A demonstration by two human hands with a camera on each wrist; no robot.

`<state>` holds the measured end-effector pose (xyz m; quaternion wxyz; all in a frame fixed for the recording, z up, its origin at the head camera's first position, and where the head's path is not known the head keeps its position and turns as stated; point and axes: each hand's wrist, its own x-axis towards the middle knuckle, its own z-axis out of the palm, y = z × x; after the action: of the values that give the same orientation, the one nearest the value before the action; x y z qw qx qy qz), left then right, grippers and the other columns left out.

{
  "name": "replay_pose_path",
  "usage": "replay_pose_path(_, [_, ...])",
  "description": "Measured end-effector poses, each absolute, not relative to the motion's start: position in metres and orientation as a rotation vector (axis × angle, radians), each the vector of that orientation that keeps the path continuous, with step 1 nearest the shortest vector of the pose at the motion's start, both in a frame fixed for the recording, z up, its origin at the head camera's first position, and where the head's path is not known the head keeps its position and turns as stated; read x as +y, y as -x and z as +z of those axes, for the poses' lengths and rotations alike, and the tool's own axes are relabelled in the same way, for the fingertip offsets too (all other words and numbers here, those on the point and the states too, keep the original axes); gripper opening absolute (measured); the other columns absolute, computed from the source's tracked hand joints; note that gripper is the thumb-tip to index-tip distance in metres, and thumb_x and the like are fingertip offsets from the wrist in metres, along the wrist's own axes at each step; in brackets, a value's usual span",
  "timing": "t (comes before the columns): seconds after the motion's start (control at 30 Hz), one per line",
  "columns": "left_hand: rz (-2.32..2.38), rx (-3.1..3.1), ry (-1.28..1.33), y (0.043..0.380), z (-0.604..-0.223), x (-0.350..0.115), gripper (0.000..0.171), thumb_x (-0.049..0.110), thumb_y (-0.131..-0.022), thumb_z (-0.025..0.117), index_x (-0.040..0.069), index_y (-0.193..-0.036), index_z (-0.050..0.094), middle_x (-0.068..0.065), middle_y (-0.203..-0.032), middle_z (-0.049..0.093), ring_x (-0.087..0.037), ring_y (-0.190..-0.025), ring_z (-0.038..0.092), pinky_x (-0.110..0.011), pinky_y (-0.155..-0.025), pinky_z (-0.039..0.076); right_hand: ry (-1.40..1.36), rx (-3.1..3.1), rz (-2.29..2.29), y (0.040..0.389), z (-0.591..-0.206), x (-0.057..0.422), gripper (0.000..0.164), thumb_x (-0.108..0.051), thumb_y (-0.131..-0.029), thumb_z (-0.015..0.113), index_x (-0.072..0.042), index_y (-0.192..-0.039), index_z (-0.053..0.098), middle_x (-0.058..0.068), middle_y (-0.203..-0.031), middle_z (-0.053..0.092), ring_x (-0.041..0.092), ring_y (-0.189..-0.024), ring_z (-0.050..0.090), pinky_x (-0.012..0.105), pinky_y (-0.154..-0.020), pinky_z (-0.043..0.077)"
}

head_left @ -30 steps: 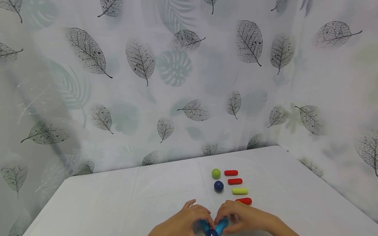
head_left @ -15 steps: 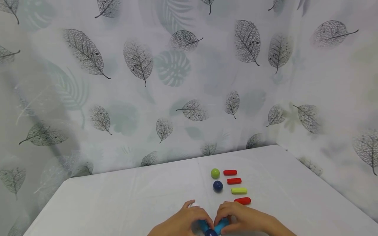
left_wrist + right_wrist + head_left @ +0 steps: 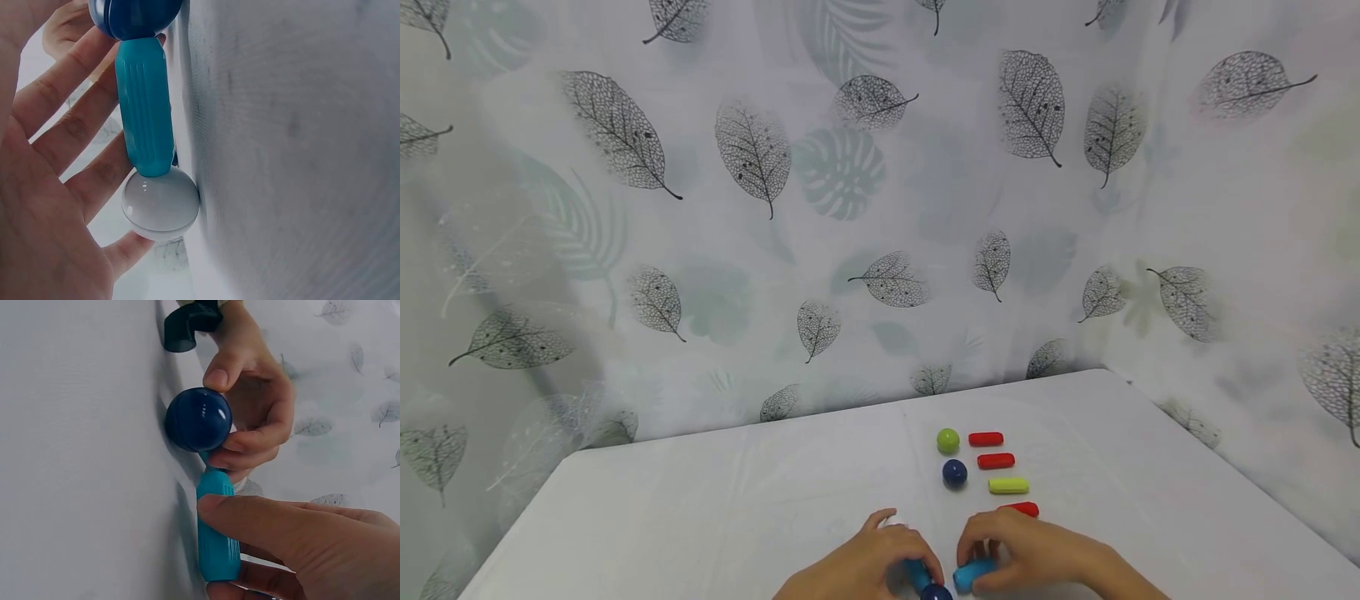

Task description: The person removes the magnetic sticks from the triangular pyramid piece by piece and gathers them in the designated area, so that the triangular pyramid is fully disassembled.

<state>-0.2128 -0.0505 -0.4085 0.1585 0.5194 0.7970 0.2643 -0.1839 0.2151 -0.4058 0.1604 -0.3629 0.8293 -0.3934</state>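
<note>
At the bottom of the head view, my left hand [image 3: 868,567] pinches a dark blue ball [image 3: 199,420] between thumb and fingers. A light blue ribbed rod [image 3: 145,106] joins that ball to a glossy white ball [image 3: 160,203]; the left wrist view shows my other fingers lying along this piece. My right hand [image 3: 1033,550] grips a second light blue rod [image 3: 217,550], thumb on one side and fingers on the other. In the head view this rod lies just right of the dark blue ball, with a small gap between them.
Beyond the hands on the white-covered table [image 3: 700,500] lie a green ball [image 3: 948,441], another dark blue ball [image 3: 955,473], a yellow rod [image 3: 1008,485] and several red rods [image 3: 996,461]. The nearest red one is partly hidden by my right hand. A leaf-print curtain [image 3: 880,208] hangs behind.
My right hand has shifted slightly to the right with its light blue rod, whose end has come away from the dark blue ball. My left hand stays almost where it was.
</note>
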Motion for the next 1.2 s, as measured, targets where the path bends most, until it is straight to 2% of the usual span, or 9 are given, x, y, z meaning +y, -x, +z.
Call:
replay_pose_path(0.33, [0.757,2.286,-1.519,0.214,-0.408,-0.054,0.03,0.036,-0.09,0.07,0.022,-0.116,0.066,0.021,-0.107,0.065,0.007,-0.107,0.053,-0.061,-0.108,0.024,1.035,2.373,-1.082,0.187,-0.392,0.227,0.025,-0.019,-0.089,0.071,-0.013,-0.112,0.067,-0.011,-0.09,0.063,-0.002,-0.08,0.056,0.021,-0.069,0.053])
replay_pose_path(0.5, [0.758,2.294,-1.53,0.214,-0.408,-0.054,0.029,0.037,-0.09,0.069,0.022,-0.115,0.066,0.022,-0.107,0.064,0.007,-0.107,0.053,-0.061,-0.107,0.025,1.088,2.393,-1.03,0.187,-0.387,0.236,0.02,-0.021,-0.09,0.07,-0.012,-0.108,0.069,-0.01,-0.091,0.063,-0.002,-0.08,0.055,0.021,-0.069,0.053])
replay_pose_path(0.7, [0.76,2.267,-1.471,0.214,-0.406,-0.054,0.031,0.035,-0.09,0.07,0.022,-0.117,0.065,0.022,-0.109,0.064,0.006,-0.109,0.052,-0.062,-0.108,0.023,1.015,2.413,-1.011,0.188,-0.383,0.246,0.017,-0.021,-0.089,0.071,-0.014,-0.104,0.068,-0.013,-0.088,0.06,-0.002,-0.078,0.053,0.021,-0.068,0.052])
replay_pose_path(1.07, [0.74,2.226,-1.488,0.236,-0.442,-0.053,0.035,0.044,-0.09,0.068,0.03,-0.121,0.062,0.025,-0.111,0.062,0.006,-0.112,0.05,-0.062,-0.109,0.021,0.986,2.4,-1.0,0.191,-0.386,0.263,0.014,-0.017,-0.087,0.072,-0.014,-0.1,0.067,-0.012,-0.084,0.06,-0.002,-0.076,0.053,0.022,-0.067,0.051])
replay_pose_path(1.2, [0.758,2.225,-1.452,0.23,-0.43,-0.052,0.034,0.039,-0.089,0.07,0.026,-0.12,0.064,0.023,-0.109,0.063,0.006,-0.111,0.051,-0.062,-0.109,0.022,0.965,2.4,-1.003,0.192,-0.387,0.266,0.014,-0.016,-0.086,0.073,-0.014,-0.099,0.067,-0.012,-0.084,0.06,-0.001,-0.075,0.054,0.021,-0.066,0.051])
